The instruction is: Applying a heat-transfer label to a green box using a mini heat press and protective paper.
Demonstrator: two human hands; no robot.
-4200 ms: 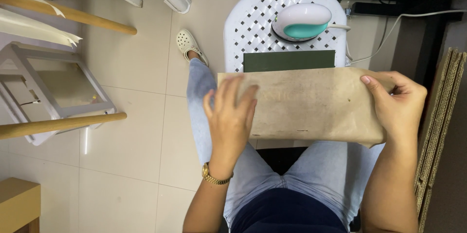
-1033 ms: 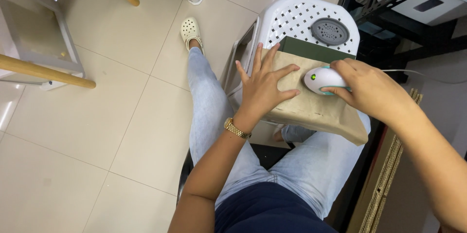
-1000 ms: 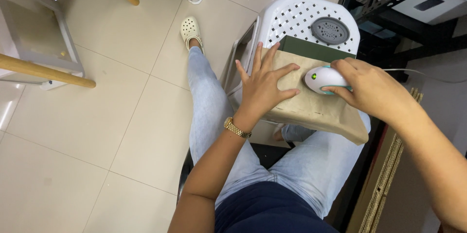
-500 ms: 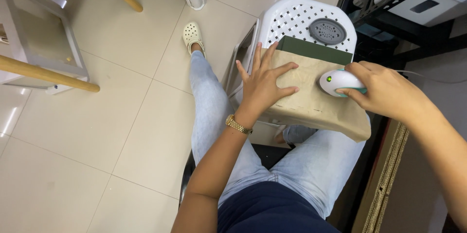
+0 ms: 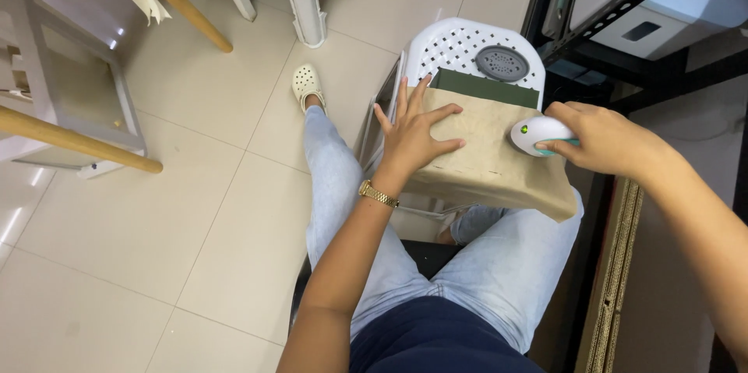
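A tan sheet of fabric (image 5: 499,163) lies over a dark green board (image 5: 485,88) on a white perforated plastic stool (image 5: 466,47). My left hand (image 5: 413,135) rests flat on the sheet's left part, fingers spread. My right hand (image 5: 604,139) grips a small white and teal handheld device (image 5: 534,135) at the sheet's right edge. A gold watch (image 5: 379,194) is on my left wrist.
A round grey disc (image 5: 502,63) sits on the stool top. A black metal shelf (image 5: 623,7) with grey machines stands at the right, cardboard sheets (image 5: 615,279) lean below it. Wooden poles (image 5: 74,143) and a white frame are at the left.
My right hand has slid the white device from the middle of the sheet to its right edge. The left hand stays pressed on the sheet. Earlier both hands held the sheet flat.
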